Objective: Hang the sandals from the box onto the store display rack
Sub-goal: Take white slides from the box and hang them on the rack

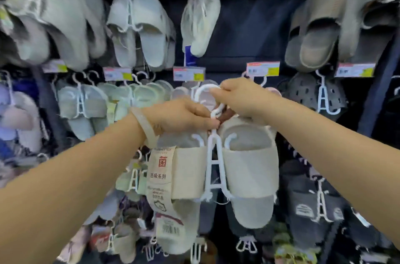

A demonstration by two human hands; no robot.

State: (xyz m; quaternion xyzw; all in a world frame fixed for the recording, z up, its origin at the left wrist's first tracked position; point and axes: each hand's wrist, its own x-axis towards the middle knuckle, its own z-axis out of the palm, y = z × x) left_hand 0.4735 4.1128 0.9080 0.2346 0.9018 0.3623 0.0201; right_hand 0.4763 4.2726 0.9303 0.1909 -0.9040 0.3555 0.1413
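Crowded display rack behind, both hands pinching white hanger, beige sandals dangling just below

Both arms reach forward; left hand and right hand pinch (fingers curled).

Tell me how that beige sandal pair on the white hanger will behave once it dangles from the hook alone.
Beige sandal pair looks like thick foam, so probably light. On one thin white hanger it will likely swing and twist. The long paper tag should flap.
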